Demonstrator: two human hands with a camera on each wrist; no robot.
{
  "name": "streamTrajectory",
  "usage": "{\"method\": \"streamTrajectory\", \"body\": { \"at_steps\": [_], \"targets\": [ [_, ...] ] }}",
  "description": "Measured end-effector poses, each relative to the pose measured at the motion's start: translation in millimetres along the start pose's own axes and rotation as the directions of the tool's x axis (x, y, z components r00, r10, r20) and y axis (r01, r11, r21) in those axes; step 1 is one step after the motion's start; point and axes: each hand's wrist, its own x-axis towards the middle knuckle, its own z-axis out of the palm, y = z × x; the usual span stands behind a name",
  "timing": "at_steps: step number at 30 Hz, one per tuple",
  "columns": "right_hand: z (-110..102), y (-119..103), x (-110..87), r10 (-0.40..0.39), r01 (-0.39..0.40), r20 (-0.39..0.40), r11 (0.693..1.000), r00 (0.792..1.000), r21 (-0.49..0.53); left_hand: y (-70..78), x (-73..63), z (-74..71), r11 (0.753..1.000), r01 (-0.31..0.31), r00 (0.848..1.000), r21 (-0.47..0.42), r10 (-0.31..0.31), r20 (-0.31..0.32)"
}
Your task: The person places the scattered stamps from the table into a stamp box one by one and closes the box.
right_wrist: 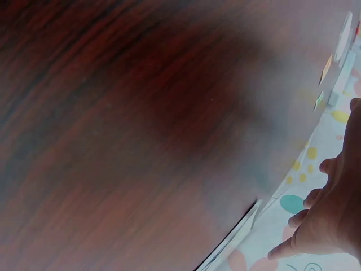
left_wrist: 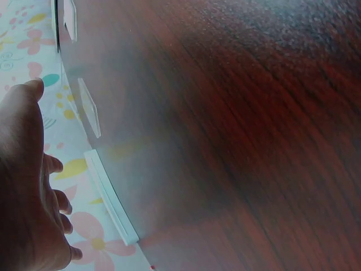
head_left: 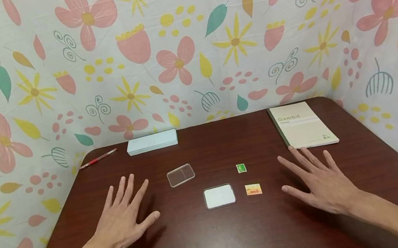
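Left hand (head_left: 120,222), right hand (head_left: 328,189): fingers spread, holding nothing. White rectangular, clear-rimmed plastic case (head_left: 219,196) lies between them on dark-red wood-grain counter (head_left: 219,243); likely light, stiff, slick; pinch opposite edges.

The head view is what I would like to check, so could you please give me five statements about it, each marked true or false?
1. The green stamp lies farther from the person than the orange stamp. True.
2. The pen lies on top of the notebook. False: it lies to the left of the pale blue box.
3. The notebook's cover reads "Gambit". True.
4. The left hand pinches the clear piece. False: that hand holds nothing, and the clear piece lies apart from it.
5. The right hand holds nothing. True.
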Motion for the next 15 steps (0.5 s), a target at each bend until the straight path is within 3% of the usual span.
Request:
{"method": "streamTrajectory", "body": {
  "at_steps": [8, 15],
  "targets": [
    [-0.3, -1.5, 1.5, -0.026, 0.026, -0.012, 1.000, 1.000, -0.002, -0.1, -2.2, -0.8, 1.000, 0.010, 1.000, -0.008, -0.009, 0.010],
    [2.0, -0.5, 7.9, -0.105, 0.102, -0.110, 0.994, 0.988, -0.036, 1.7, 0.4, -2.2, 0.997, 0.013, 0.999, -0.075, -0.011, 0.031]
  ]
}}
